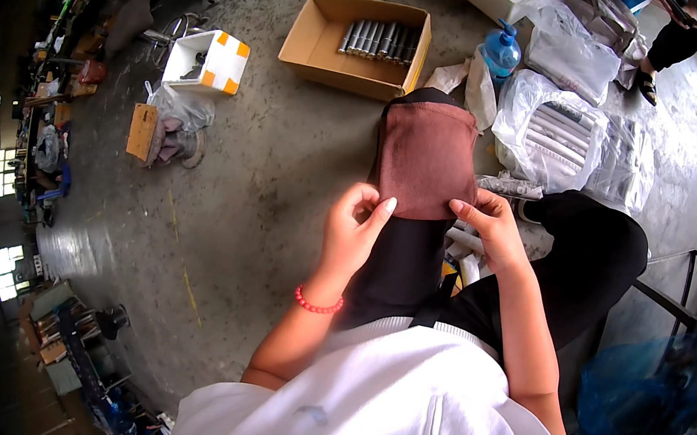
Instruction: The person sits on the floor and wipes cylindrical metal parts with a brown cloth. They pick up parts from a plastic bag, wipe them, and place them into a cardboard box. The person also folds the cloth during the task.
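A reddish-brown cloth (428, 159) with a stitched edge lies spread over my raised knee. My left hand (354, 223) is closed at its near left corner, thumb and fingertips pinched together on the edge. At the near right corner my right hand (492, 229) grips the cloth, with the thumb on top and the fingers partly hidden behind. Between the two hands the near edge runs fairly straight across my black trousers (400, 264).
Ahead stands an open cardboard box (333, 70) with several metal tubes. A blue bottle (501, 53) and plastic-wrapped bundles (552, 143) are at the right. On the left are a white foam box (190, 65) and a small wooden block (141, 133). Another person's foot (648, 85) shows far right.
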Available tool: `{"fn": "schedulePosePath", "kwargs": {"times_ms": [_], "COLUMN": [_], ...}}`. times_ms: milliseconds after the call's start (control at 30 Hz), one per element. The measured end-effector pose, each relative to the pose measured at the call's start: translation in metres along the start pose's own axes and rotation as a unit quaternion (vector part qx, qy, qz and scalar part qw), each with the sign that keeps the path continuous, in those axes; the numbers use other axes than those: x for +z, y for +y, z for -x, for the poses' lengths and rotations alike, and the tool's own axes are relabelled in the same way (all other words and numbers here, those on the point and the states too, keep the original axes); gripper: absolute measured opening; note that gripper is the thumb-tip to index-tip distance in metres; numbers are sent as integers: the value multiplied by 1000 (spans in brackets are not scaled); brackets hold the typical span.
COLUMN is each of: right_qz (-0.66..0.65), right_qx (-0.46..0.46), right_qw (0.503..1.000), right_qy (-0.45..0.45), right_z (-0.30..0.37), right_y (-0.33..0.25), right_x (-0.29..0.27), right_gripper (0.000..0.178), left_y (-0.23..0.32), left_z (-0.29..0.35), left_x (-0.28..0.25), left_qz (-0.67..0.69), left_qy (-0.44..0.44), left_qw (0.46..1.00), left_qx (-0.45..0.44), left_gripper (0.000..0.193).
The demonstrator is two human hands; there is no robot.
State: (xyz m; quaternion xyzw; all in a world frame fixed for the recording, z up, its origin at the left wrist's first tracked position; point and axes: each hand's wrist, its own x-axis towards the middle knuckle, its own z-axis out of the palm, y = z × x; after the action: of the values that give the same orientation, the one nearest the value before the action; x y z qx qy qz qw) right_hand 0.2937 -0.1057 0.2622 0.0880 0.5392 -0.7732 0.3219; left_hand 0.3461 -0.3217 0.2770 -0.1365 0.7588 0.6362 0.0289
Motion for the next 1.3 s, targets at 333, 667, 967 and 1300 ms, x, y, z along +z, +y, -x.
{"fn": "schedulePosePath", "kwargs": {"times_ms": [333,667,967,1300], "right_qz": [77,-43,-375,-584], "right_qx": [-23,-150,-200,-129], "right_qw": [997,982,905,787], "right_qy": [7,109,32,-155], "right_z": [7,12,5,-27], "right_y": [9,0,-19,-5], "right_x": [-7,-26,-8,-78], "right_gripper": [34,36,42,55], "left_y": [1,44,98,83], "left_z": [-12,-22,-22,-29], "left_x": [11,31,149,183], "left_qz": [-22,14,-353,-213], "left_qy": [80,16,-129,-223], "left_qw": [996,998,859,863], "left_qx": [-34,59,348,400], "left_gripper": [39,16,23,26]}}
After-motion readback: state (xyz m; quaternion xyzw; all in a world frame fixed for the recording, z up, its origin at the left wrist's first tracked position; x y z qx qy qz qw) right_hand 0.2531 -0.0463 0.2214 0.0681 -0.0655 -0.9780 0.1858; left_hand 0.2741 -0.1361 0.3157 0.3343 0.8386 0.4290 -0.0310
